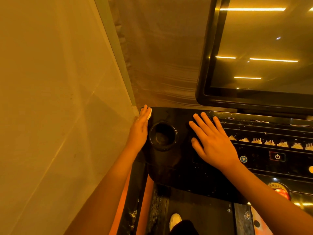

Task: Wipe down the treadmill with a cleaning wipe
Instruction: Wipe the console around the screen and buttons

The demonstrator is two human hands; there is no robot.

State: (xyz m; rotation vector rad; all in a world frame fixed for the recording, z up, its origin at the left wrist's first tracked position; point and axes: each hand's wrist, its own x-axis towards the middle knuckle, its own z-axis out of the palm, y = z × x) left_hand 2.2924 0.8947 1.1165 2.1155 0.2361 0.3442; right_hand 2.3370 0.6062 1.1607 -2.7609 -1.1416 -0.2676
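The black treadmill console (171, 165) fills the lower right of the view. My left hand (139, 129) lies along the console's far left edge with straight fingers. It presses a white cleaning wipe (149, 114) against the top left corner, and only a small part of the wipe shows past my fingertips. My right hand (211, 141) rests flat with spread fingers on the console, just left of the button panel (271, 143).
A round cup holder (163, 135) sits between my two hands. A large dark screen (260, 48) rises above the console. A pale wall (59, 82) runs close along the left side. The running belt (199, 216) and my white shoe (175, 219) show below.
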